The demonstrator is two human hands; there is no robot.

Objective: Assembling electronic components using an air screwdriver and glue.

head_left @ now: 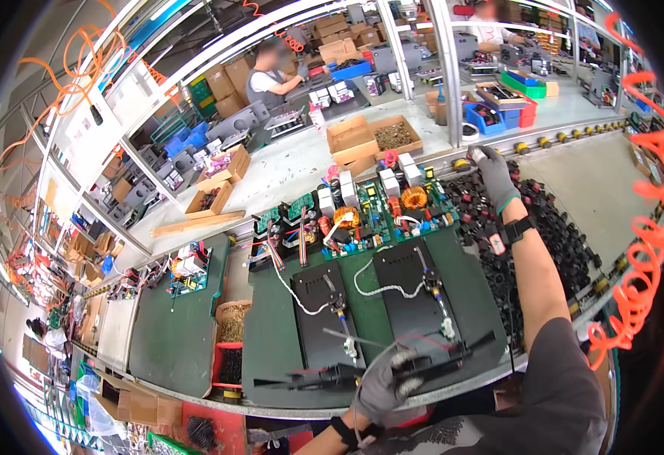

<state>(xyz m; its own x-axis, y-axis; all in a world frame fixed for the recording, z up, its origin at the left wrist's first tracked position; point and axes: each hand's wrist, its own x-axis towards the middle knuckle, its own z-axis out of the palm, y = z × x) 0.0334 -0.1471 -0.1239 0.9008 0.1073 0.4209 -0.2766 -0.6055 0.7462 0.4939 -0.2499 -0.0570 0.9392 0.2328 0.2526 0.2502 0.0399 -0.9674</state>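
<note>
Two flat black panels, left one (315,330) and right one (409,322), side by side on the green surface (265,341), right in front of the worker. Matte dark faces, slots near the far end, brass-coloured fitting plus white connector along the right side of each. White braided cable (381,290) loops over the right panel. Left hand (381,388), grey glove, fingers bent, at the panels' near edge by some long thin black pieces (313,378); blurred from here, can't tell if it's gripping. Right hand (497,180), same glove, stretched out over the far side of a heap of small black parts (544,246), fingers drawn in; can't make out a held part. Just beyond the panels: green circuit boards (377,220) with copper coils (414,198). Orange coiled hose (643,235) hangs far right.
</note>
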